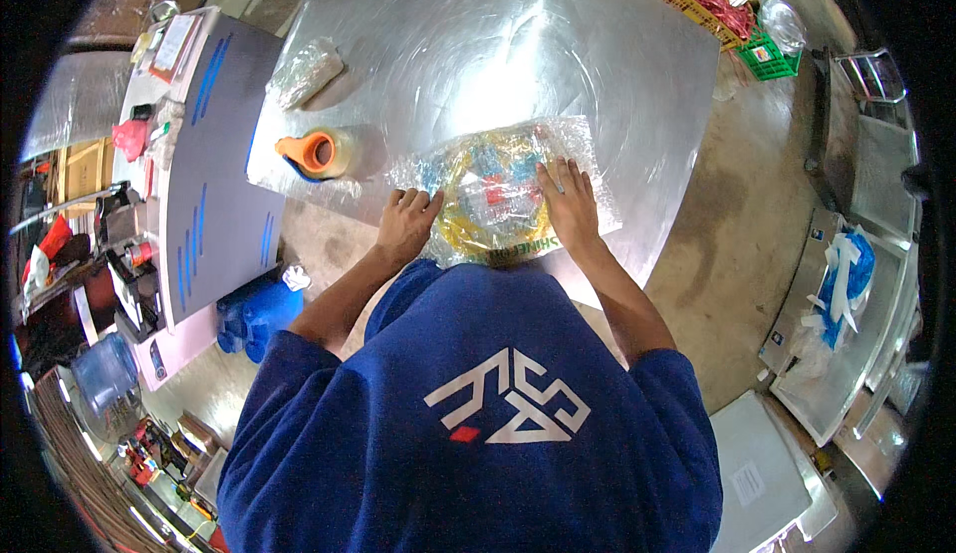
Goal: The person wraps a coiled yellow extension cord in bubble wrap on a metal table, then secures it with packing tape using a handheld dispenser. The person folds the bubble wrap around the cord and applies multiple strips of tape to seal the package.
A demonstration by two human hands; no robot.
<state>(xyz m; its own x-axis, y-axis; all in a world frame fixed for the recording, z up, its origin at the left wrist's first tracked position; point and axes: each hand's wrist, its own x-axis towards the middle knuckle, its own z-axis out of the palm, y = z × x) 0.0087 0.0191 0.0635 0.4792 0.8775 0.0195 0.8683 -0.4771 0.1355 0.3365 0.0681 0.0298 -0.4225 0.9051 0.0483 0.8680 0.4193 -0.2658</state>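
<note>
A flat package wrapped in clear bubble wrap (488, 190) lies at the near edge of the metal-topped table (418, 45). Yellow, red and blue show through the clear layer, but what is inside I cannot make out. At its left edge my left hand (406, 222) has its fingers bent and closed on the wrap. My right hand (572, 203) rests on the package's right part, fingers stretched out and lying flat. Left of the package stands an orange tape dispenser (317, 152) with a roll of clear tape. Beyond it lies another clear-wrapped bundle (307, 73).
To the left is a grey-white desk (214, 155) with papers and small items. Blue water jugs (261, 316) stand on the floor by it. A yellow crate (687, 5) and a green basket (769, 58) sit at the far right. Metal cabinets (797, 289) line the right side.
</note>
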